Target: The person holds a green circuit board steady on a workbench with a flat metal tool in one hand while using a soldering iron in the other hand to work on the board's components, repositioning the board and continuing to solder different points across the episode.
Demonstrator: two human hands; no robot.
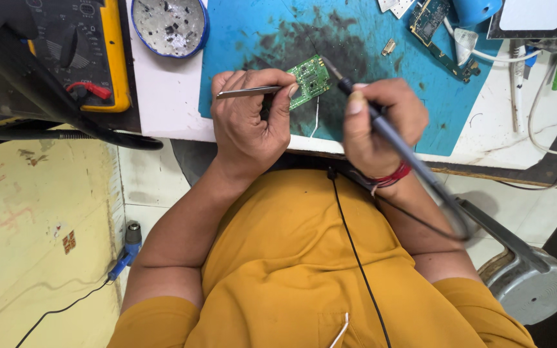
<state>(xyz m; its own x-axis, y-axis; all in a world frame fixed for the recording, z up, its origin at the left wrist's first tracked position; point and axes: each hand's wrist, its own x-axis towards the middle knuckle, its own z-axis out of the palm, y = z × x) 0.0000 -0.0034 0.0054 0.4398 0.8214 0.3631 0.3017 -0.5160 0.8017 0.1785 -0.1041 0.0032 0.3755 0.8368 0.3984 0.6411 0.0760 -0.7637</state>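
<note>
Green and small, a circuit board (310, 80) is lying on the blue work mat (240, 38), over the mat's dark, scorched-looking patch near the table's front edge. The head camera is looking straight down on it.

From 7 o'clock of the board the left hand (247, 122) is reaching in, its fingers curled shut and pinching metal tweezers (247, 92) between thumb and forefinger. The tweezers are lying nearly level, their far end meeting the board's left edge, though whether the tips are actually gripping the board is hard to make out.

At 4 o'clock of the board the right hand (376, 125) is closing its fingers around a soldering iron (381, 122) in a pen-like grip. The iron's thin tip is slanting up toward 11 o'clock and touching, or nearly touching, the board's upper right corner, while its grey handle is running back toward 5 o'clock past a red wrist thread (391, 176).

Around them: a blue-rimmed dish (169, 27) with metal scraps is sitting at 10 o'clock of the board, and a yellow multimeter (82, 55) is further out at 9 o'clock. A second, longer circuit board (438, 35) is resting at 2 o'clock on the mat, well apart. A thin black cable (356, 251) is hanging down over the person's mustard-yellow shirt (278, 270).
</note>
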